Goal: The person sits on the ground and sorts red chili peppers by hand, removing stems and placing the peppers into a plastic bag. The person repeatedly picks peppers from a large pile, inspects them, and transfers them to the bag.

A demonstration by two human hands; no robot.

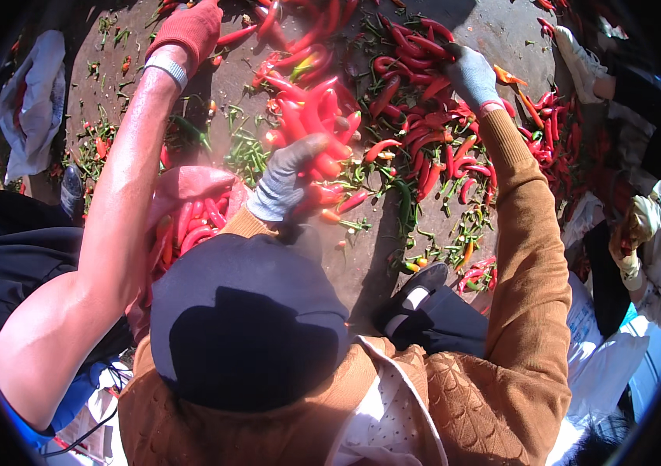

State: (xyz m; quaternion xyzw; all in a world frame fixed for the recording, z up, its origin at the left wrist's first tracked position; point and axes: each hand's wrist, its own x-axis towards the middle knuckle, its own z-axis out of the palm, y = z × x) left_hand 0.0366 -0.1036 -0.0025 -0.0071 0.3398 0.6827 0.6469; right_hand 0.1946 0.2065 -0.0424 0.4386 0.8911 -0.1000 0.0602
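Observation:
My left hand (187, 32), in a red knit glove with a metal watch band at the wrist, reaches to the top edge, where the view cuts off its fingers. Loose red chili peppers (237, 36) lie beside it; whether it grips any is hidden. My right hand is out of view. Before me leans a co-worker in a dark cap (231, 279) and brown cardigan. That person's left grey glove (281, 180) holds a blurred bunch of red peppers (318, 119). Their right grey glove (471, 78) touches a pepper heap (409, 49).
A pink sack (190, 182) of red peppers stands left of the co-worker's cap. Green stems (248, 151) litter the ground. At the left lies a white sack (39, 99). More peppers (552, 131) and another person's gloved hand (651, 209) are at right.

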